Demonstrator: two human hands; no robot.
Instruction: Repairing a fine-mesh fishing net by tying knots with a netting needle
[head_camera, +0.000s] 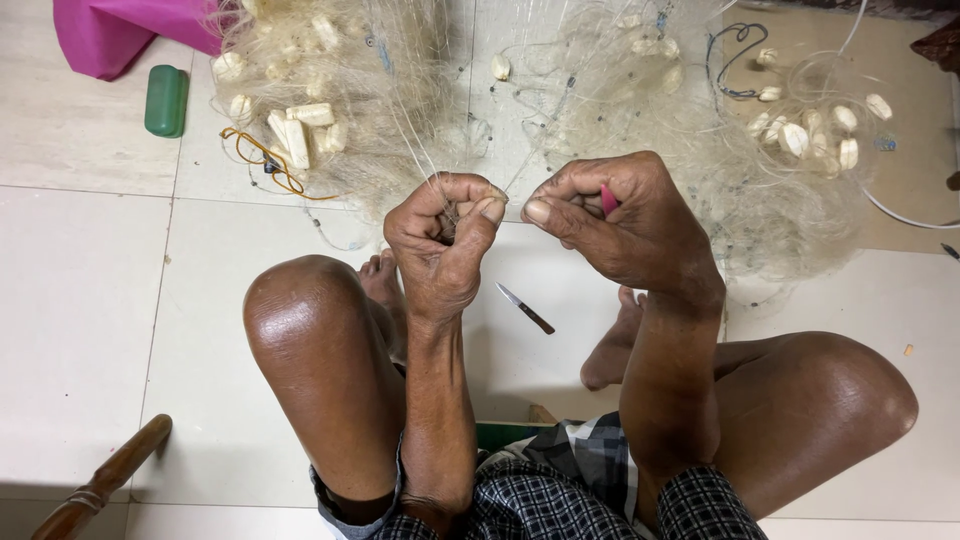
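Observation:
A pale, fine fishing net (600, 90) with white floats lies heaped on the tiled floor ahead of me. My left hand (440, 245) is closed on a bunch of its mesh strands. My right hand (625, 215) pinches the strands just beside it and holds a small pink tool (608, 200), mostly hidden in the fist. The two thumbs nearly touch. A small knife (525, 308) with a dark handle lies on the floor between my bare feet, below the hands.
A green oblong case (165, 100) and pink cloth (120, 35) lie at the far left. An orange cord (265, 160) trails from the net. A wooden leg (100, 485) juts in at the lower left. My bent knees flank the hands.

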